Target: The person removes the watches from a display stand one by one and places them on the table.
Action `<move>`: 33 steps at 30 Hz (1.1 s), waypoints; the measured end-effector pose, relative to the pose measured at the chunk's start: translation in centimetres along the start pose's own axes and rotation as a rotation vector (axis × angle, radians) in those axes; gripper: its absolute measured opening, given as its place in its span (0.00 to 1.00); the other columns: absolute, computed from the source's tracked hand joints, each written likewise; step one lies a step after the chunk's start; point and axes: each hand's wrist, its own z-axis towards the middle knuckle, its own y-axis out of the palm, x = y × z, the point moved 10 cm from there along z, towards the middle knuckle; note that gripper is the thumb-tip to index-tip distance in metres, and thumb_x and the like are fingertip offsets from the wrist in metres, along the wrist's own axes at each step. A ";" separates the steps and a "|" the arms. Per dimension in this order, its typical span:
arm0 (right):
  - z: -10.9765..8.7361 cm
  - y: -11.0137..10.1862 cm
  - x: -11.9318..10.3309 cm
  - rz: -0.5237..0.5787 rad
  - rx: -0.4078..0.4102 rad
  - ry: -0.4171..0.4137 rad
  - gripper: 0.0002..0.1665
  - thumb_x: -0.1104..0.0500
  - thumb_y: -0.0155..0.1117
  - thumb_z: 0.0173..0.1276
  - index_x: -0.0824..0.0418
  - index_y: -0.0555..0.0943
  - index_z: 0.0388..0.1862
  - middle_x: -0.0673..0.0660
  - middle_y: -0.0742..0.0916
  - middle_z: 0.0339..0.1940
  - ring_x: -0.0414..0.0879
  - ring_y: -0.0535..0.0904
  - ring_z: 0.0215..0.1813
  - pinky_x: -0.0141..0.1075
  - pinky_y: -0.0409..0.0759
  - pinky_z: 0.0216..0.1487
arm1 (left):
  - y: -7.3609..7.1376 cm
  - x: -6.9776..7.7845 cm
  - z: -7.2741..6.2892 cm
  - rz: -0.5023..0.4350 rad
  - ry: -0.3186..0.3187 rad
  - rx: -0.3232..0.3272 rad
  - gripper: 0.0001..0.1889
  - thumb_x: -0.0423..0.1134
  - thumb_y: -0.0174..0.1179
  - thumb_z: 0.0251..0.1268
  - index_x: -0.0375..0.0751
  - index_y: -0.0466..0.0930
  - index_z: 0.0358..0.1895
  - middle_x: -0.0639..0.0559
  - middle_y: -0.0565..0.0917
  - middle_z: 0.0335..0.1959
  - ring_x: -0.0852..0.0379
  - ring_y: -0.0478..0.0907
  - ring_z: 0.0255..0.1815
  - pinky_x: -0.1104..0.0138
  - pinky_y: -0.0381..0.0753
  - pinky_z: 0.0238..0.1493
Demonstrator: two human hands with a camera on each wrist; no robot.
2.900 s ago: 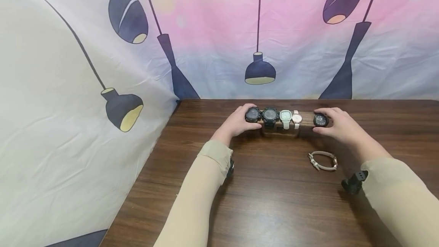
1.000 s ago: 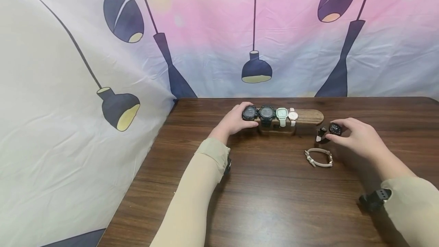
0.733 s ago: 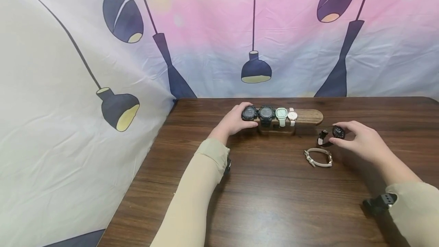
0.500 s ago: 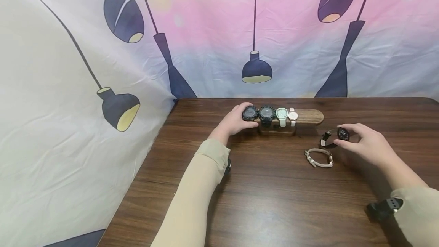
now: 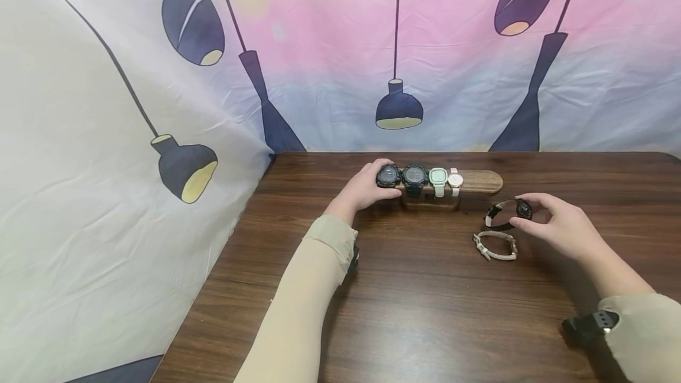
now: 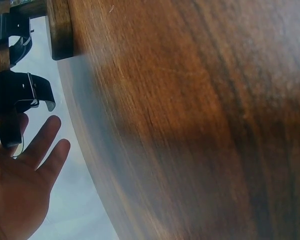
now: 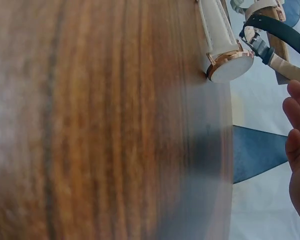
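Note:
My left hand [image 5: 367,187] holds the left end of a wooden watch stand [image 5: 481,182], fingers behind and thumb in front, around the outermost black watch [image 5: 388,175]. Beside that, a second black watch [image 5: 415,175], a mint-green watch [image 5: 438,177] and a white-strapped watch [image 5: 455,180] sit along the bar; its right end is bare. Off to the right, my right hand [image 5: 564,223] pinches a dark watch [image 7: 277,35] by its case, its buckled strap looping leftward. Just in front of it a loose white-strapped watch [image 7: 231,66] with a rose-gold case lies on its side.
The brown wooden table [image 5: 425,312] runs back to a printed cloth backdrop [image 5: 340,75], with another cloth on the left side. The stand's base block [image 5: 431,203] rests near the back edge. A black wrist camera [image 5: 590,327] is strapped to the right wrist.
My right hand has lifted the dark watch off the stand's right end and brought it right and nearer, then slightly back left. My left hand stays at the stand.

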 end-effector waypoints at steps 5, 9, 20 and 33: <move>0.0 0.2 -0.2 -0.006 -0.010 0.003 0.31 0.47 0.68 0.60 0.62 0.75 0.56 0.51 0.86 0.27 0.29 0.75 0.29 0.38 0.68 0.34 | 0.0 0.0 0.0 -0.009 -0.001 -0.001 0.39 0.57 0.68 0.51 0.59 0.61 0.67 0.48 0.68 0.58 0.52 0.71 0.53 0.57 0.71 0.54; -0.1 0.4 -0.3 0.004 -0.015 0.007 0.31 0.47 0.68 0.60 0.61 0.74 0.57 0.52 0.86 0.28 0.30 0.76 0.29 0.34 0.68 0.31 | -0.1 -0.1 0.0 -0.016 -0.009 -0.007 0.39 0.57 0.68 0.51 0.60 0.61 0.67 0.48 0.68 0.58 0.52 0.71 0.54 0.57 0.71 0.53; -0.2 2.2 -2.2 0.024 -0.020 -0.057 0.28 0.47 0.70 0.58 0.58 0.75 0.53 0.56 0.85 0.37 0.35 0.75 0.24 0.33 0.67 0.25 | 0.0 0.1 -0.2 -0.016 -0.005 -0.019 0.38 0.57 0.67 0.52 0.59 0.60 0.67 0.48 0.68 0.58 0.52 0.71 0.53 0.56 0.71 0.54; 0.1 4.7 -4.4 -0.007 -0.117 -0.109 0.30 0.44 0.68 0.60 0.59 0.74 0.55 0.60 0.86 0.41 0.44 0.79 0.30 0.38 0.72 0.30 | -0.1 0.2 -0.3 -0.001 -0.008 -0.015 0.39 0.57 0.67 0.52 0.59 0.60 0.68 0.48 0.68 0.59 0.52 0.71 0.54 0.56 0.71 0.54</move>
